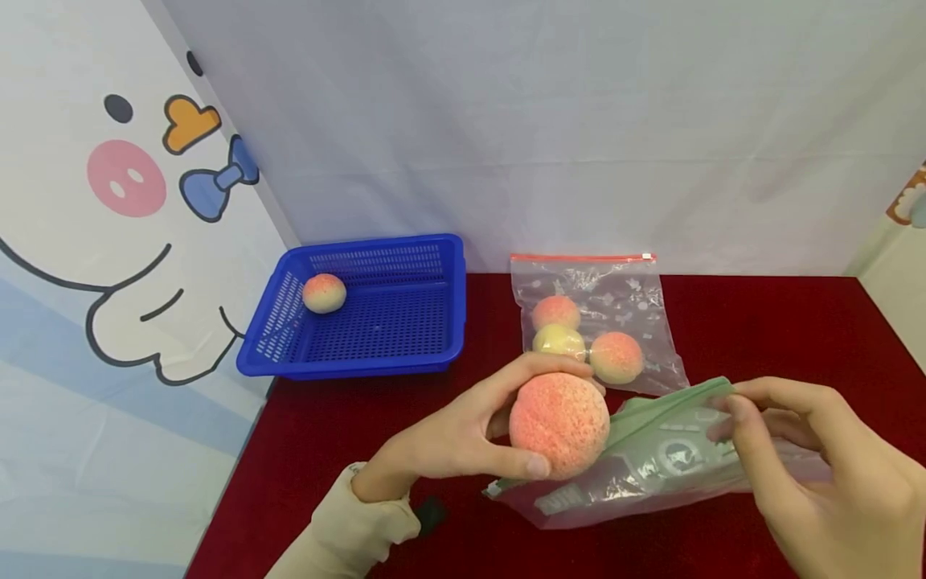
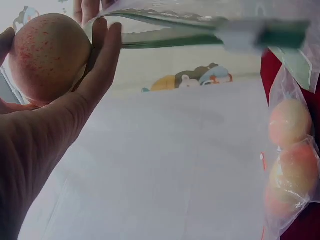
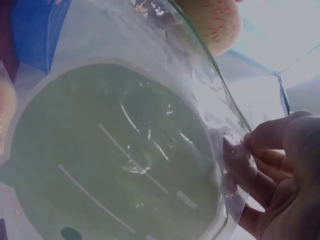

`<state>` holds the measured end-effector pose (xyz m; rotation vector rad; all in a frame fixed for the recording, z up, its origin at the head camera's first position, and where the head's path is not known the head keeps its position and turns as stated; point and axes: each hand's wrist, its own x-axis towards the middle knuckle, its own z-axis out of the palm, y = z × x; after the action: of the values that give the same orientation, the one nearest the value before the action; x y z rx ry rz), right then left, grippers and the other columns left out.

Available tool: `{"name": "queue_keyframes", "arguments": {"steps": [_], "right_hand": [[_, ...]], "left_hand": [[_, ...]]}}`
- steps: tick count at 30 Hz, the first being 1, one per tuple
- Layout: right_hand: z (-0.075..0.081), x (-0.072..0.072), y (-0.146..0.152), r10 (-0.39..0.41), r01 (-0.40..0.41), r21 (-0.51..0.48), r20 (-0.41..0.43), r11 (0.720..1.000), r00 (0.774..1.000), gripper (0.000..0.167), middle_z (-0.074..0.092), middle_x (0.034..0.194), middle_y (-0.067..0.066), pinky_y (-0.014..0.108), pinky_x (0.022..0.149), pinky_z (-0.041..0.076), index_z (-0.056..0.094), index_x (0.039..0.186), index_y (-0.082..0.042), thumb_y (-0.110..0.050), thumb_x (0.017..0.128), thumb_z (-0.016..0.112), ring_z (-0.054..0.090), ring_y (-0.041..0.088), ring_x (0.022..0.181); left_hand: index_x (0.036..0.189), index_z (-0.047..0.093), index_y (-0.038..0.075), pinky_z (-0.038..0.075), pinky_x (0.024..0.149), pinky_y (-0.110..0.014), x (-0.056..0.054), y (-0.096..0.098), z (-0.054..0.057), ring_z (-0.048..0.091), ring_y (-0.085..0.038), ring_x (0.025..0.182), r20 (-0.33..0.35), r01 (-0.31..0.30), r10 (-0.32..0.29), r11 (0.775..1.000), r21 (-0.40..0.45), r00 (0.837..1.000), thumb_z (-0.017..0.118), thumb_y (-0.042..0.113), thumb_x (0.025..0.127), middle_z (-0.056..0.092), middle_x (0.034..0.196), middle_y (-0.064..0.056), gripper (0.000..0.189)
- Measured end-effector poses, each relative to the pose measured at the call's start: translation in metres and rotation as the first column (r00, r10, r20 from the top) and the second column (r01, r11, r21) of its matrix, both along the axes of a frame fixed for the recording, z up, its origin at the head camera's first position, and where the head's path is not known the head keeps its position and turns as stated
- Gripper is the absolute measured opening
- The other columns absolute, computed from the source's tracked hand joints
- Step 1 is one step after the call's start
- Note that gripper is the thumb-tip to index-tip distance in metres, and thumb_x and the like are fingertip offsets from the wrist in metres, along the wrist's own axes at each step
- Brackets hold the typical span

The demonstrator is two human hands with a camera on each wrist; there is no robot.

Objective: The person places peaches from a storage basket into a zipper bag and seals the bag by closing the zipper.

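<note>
My left hand [image 1: 473,430] grips a pink and pale-yellow peach [image 1: 560,425], thumb below and fingers over the top. The peach is at the mouth of a clear zip bag [image 1: 651,474] with a green band along its opening. My right hand [image 1: 825,458] pinches that bag's edge between thumb and fingers, at the right end of the green band. In the right wrist view the bag's large green printed panel [image 3: 120,150] faces the camera. The left wrist view shows the peach [image 2: 50,57] in the curled left fingers, with the bag's green band [image 2: 170,42] beside it.
A second zip bag [image 1: 637,301] with a red closure lies behind my hands, holding three peaches [image 1: 616,358]. At the back left stands a blue basket [image 1: 376,366] with one peach [image 1: 324,293] inside. A red cloth [image 1: 760,330] covers the table, with white curtains [image 1: 579,121] behind.
</note>
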<state>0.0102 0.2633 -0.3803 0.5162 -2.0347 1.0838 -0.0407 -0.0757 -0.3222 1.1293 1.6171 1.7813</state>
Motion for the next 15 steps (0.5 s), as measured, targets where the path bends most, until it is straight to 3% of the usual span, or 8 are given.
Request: {"name": "queue_keyframes", "arguments": {"steps": [2, 5, 7, 11, 15], "right_hand": [[0.044, 0.012, -0.031, -0.057, 0.057, 0.017, 0.031, 0.998, 0.998, 0.026, 0.079, 0.102, -0.004, 0.004, 0.084, 0.051, 0.072, 0.111, 0.009, 0.0, 0.088, 0.079, 0.071, -0.011, 0.085], [0.073, 0.02, -0.052, -0.087, 0.087, 0.009, 0.057, 0.996, 0.995, 0.021, 0.075, 0.103, -0.016, 0.001, 0.078, 0.049, 0.069, 0.108, 0.013, 0.001, 0.091, 0.075, 0.066, -0.021, 0.087], [0.077, 0.021, -0.054, -0.088, 0.088, 0.006, 0.066, 0.996, 0.994, 0.021, 0.074, 0.102, -0.015, 0.001, 0.077, 0.05, 0.069, 0.108, 0.014, 0.005, 0.09, 0.074, 0.066, -0.021, 0.087], [0.072, 0.018, -0.049, -0.064, 0.064, -0.016, 0.054, 0.998, 0.997, 0.022, 0.077, 0.102, -0.008, 0.003, 0.08, 0.051, 0.069, 0.11, 0.015, 0.006, 0.089, 0.074, 0.069, -0.016, 0.086], [0.068, 0.017, -0.046, -0.059, 0.06, -0.036, 0.047, 0.998, 0.997, 0.021, 0.076, 0.102, -0.01, 0.003, 0.082, 0.05, 0.069, 0.108, 0.016, 0.006, 0.09, 0.073, 0.069, -0.015, 0.086]], "left_hand": [[0.156, 0.036, 0.009, 0.058, 0.102, -0.038, 0.001, 0.001, 0.001, 0.06, -0.013, 0.124, -0.003, 0.001, -0.001, 1.0, -0.003, 1.0, 0.076, 0.02, 0.094, 0.042, 0.155, -0.021, 0.074], [0.155, 0.037, 0.012, 0.059, 0.1, -0.038, 0.003, 0.002, 0.002, 0.062, -0.012, 0.121, -0.017, -0.032, 0.031, 0.999, -0.023, 0.999, 0.075, 0.006, 0.091, 0.044, 0.152, -0.019, 0.075], [0.155, 0.039, 0.013, 0.06, 0.099, -0.037, 0.003, 0.002, 0.001, 0.063, -0.012, 0.12, -0.031, -0.068, 0.067, 0.997, -0.032, 0.997, 0.076, 0.002, 0.09, 0.046, 0.15, -0.018, 0.076], [0.154, 0.041, 0.012, 0.06, 0.098, -0.037, 0.0, -0.003, -0.003, 0.062, -0.016, 0.122, -0.051, -0.15, 0.149, 0.988, -0.028, 0.988, 0.079, 0.01, 0.09, 0.046, 0.15, -0.017, 0.074], [0.153, 0.042, 0.012, 0.059, 0.097, -0.036, -0.007, -0.015, -0.006, 0.06, -0.022, 0.125, -0.077, -0.252, 0.249, 0.968, -0.021, 0.965, 0.08, 0.02, 0.092, 0.046, 0.151, -0.015, 0.073]]}}
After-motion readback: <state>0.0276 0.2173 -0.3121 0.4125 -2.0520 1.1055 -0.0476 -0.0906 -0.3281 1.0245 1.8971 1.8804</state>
